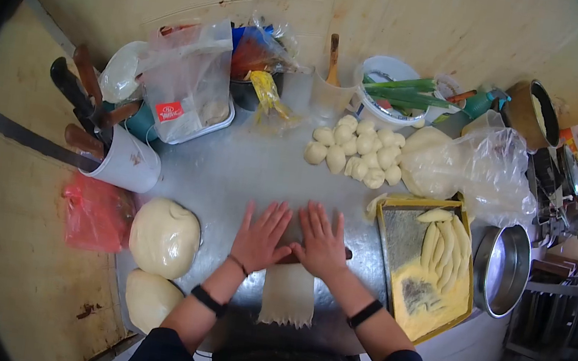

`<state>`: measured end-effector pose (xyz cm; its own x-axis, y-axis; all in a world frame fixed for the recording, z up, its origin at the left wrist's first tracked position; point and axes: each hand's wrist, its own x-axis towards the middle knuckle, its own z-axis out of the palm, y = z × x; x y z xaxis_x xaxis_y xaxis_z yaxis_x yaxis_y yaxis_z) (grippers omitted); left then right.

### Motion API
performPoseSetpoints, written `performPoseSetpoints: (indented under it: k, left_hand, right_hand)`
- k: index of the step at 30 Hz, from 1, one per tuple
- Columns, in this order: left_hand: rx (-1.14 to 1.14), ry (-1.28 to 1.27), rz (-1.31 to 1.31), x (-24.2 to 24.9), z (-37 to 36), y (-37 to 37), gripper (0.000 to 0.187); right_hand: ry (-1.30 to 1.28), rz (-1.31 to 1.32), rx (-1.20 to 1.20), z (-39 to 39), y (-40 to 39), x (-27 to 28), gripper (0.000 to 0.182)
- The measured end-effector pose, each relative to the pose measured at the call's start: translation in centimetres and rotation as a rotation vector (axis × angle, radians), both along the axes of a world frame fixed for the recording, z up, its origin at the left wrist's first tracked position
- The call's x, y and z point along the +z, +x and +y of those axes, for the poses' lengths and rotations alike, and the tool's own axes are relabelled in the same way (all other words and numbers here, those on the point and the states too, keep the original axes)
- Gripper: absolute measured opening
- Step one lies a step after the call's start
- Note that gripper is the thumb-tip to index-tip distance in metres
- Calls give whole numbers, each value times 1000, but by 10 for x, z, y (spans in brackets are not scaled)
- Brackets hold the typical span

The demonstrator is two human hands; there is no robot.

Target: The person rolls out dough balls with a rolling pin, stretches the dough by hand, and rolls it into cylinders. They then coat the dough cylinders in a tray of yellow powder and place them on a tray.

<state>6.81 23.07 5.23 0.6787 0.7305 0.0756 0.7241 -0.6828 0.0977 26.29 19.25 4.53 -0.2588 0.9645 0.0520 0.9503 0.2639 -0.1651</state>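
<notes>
A flat, thin sheet of dough [288, 296] with a ragged near edge lies at the front of the metal table. Across its far end is a brown rolling pin [284, 257], mostly covered by my hands. My left hand [260, 236] lies on the pin's left part, fingers stretched out and pointing away from me. On the right part rests my right hand [321, 242], its fingers likewise spread. The two thumbs come close together over the pin.
Two large dough lumps [164, 239] sit at the left, near a white container of knives [132, 163]. Small dough balls [359, 149] lie at the back. At the right are a tray [386, 266] with dough strips and a round metal pan [503, 271].
</notes>
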Motion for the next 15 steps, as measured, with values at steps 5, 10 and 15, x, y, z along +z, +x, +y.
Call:
performPoseSetpoints:
  k: [5, 10, 15]
  left_hand:
    - [233, -257, -250, -7, -63, 4, 77]
    - [271, -141, -72, -16, 24, 21, 72]
    - [249, -194, -145, -30, -18, 11, 68]
  right_hand:
    - [-135, 202, -100, -55, -15, -3, 83]
    - [11, 50, -143, 36, -9, -11, 78]
    - [-76, 146, -126, -19, -12, -11, 70]
